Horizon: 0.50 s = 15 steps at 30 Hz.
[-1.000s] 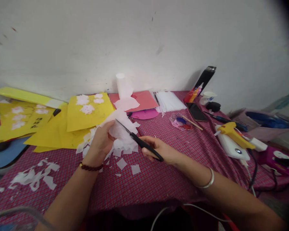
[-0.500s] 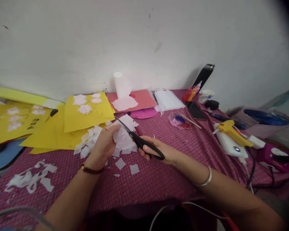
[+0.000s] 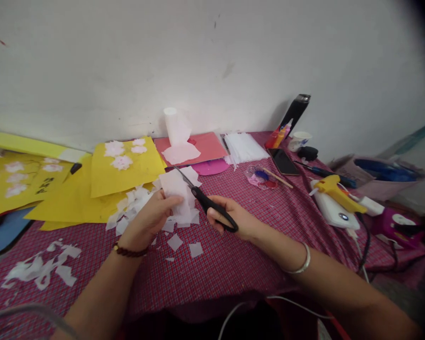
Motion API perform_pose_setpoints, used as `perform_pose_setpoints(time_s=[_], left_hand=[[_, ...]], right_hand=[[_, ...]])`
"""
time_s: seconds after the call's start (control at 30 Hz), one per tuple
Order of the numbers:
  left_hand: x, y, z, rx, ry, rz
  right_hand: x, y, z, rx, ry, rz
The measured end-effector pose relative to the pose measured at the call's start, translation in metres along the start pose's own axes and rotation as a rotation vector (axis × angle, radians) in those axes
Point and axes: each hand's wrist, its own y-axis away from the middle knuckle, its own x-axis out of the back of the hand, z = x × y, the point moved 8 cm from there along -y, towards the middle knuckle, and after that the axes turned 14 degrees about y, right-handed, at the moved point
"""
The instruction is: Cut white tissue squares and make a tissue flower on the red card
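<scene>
My left hand (image 3: 159,210) pinches a piece of white tissue paper (image 3: 173,184) between thumb and fingers, above a pile of white paper. In my right hand (image 3: 226,215) are black-handled scissors (image 3: 215,211), their blades pointing up and left over the white paper. Small cut white squares (image 3: 196,250) lie on the checked cloth just in front of the hands. Left of the paper, a heap of white pieces (image 3: 131,205) overlaps the yellow sheets (image 3: 85,198).
White scraps (image 3: 42,267) lie at the left front. A yellow sheet with pink-white blossoms (image 3: 127,177), a red folder (image 3: 212,148) and a paper roll (image 3: 172,125) stand or lie behind. To the right are a phone (image 3: 282,161), a black flask (image 3: 297,111) and a yellow glue gun (image 3: 338,193).
My left thumb has moved onto the white paper, which now shows as a flatter piece. The scissors have shifted slightly away from my left fingers. The whole view has moved a little.
</scene>
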Motion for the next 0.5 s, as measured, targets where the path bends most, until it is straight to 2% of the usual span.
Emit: perform_pose_setpoints(time_s=[0.07, 0.23, 0.4, 0.5], left_hand=[[0.002, 0.001, 0.001, 0.013, -0.025, 0.006], [0.011, 0.0, 0.017, -0.081, 0.049, 0.102], [0.028, 0.001, 0.039, -0.298, 0.272, 0.251], [0.031, -0.001, 0.046, -0.318, 0.282, 0.227]], right_hand=[[0.004, 0.0, -0.003, 0.011, -0.005, 0.003], [0.007, 0.004, -0.01, 0.045, 0.004, -0.073], [0.001, 0.006, -0.005, -0.002, 0.052, -0.181], [-0.001, 0.007, -0.006, 0.006, 0.081, -0.217]])
